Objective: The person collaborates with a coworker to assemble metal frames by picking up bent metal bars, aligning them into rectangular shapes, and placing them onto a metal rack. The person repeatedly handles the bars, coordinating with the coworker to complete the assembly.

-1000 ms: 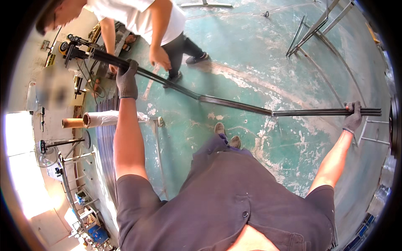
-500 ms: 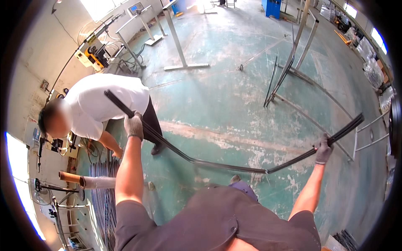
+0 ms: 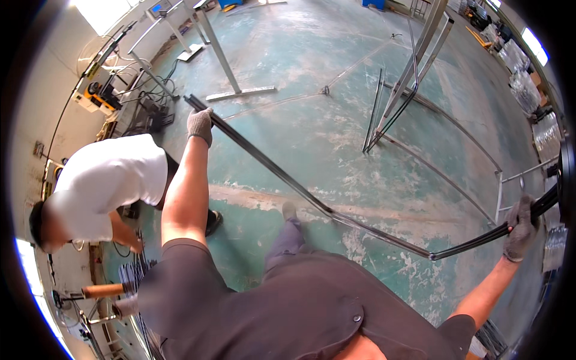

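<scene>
Both my arms are stretched wide, carrying a long bundle of thin black bent metal rods [image 3: 379, 234] across my front. My left hand [image 3: 200, 126], in a grey knitted glove, is closed round the bundle near its far left end. At the right, my gloved right hand [image 3: 520, 231] grips the other end, which runs on toward the picture's rim. Two bends show in the bundle, and its middle sags lower than the left end. Other dark bent rods [image 3: 375, 111] lean against a metal rack [image 3: 416, 57] ahead on the right.
A co-worker in a white shirt [image 3: 123, 171] bends at the left, reaching toward a stack of long rods [image 3: 133, 273]. A brown tube [image 3: 102, 290] juts out nearby. Ahead stands a metal post on a flat foot [image 3: 240, 93]. The rack's curved base rails [image 3: 447, 171] cross the floor.
The bundle and both my hands have shifted; the left end rose farther ahead, the right end swung right and lower. My view has turned, and my leg has stepped forward. The co-worker bends lower.
</scene>
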Tool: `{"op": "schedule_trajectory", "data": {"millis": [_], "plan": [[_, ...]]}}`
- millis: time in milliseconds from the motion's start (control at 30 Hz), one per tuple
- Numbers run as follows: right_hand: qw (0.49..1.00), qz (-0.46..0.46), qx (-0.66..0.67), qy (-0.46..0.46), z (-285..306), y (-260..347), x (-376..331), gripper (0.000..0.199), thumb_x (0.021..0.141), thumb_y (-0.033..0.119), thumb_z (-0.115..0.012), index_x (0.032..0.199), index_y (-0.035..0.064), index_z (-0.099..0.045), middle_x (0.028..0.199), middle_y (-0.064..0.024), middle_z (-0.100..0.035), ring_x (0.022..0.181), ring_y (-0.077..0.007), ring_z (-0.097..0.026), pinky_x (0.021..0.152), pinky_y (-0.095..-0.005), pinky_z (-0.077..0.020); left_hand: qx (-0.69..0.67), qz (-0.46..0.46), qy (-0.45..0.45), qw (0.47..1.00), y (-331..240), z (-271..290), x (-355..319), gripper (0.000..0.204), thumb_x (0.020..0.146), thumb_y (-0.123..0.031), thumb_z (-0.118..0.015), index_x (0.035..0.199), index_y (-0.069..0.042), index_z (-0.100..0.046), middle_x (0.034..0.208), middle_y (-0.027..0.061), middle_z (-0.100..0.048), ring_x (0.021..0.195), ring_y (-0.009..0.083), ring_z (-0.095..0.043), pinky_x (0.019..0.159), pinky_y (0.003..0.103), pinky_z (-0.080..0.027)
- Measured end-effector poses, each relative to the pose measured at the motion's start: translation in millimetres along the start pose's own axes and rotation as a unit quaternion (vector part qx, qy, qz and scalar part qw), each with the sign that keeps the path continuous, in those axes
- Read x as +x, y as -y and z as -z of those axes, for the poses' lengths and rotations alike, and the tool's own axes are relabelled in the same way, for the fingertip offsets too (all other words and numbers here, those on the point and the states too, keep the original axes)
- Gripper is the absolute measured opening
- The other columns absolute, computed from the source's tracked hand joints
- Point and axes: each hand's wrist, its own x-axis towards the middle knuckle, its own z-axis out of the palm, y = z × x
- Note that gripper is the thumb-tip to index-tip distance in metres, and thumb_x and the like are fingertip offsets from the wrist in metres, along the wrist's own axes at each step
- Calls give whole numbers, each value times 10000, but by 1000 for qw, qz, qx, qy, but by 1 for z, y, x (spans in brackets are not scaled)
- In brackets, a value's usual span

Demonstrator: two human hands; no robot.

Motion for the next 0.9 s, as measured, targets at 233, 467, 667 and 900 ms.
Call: {"op": "schedule_trajectory", "data": {"millis": [233,467,667,900], "plan": [[955,55,-285,-56,-203,71,117,327,1102,325,-608,952,61,-731,609,48,-406,539,-66,-367,544,-264,-306,-64,-19,227,972,5,-163,114,442,857,-58,-736,1271,83,-678,1048,112,-733,877,192,-685,760,316,-555],[883,56,-466,6,-414,99,316,591,1021,633,-622,909,59,-706,597,43,-409,532,-79,-416,548,-290,-341,-5,12,405,914,-14,-316,174,410,921,-115,-776,1285,55,-693,1134,91,-746,991,167,-705,894,305,-572],[950,24,-302,69,-576,105,506,533,997,492,-747,791,13,-636,618,-51,-547,477,-182,-553,449,-325,-488,-28,34,607,794,-87,-440,215,434,976,-130,-744,1368,31,-649,1231,85,-735,1096,151,-691,975,313,-559],[670,112,-731,63,-831,95,668,627,1130,570,-395,1266,51,-718,1042,-207,-764,959,-341,-752,878,-487,-596,-90,63,778,619,-195,-549,312,547,1011,-217,-733,1468,28,-558,1347,128,-694,1281,186,-623,1131,340,-477]]}}
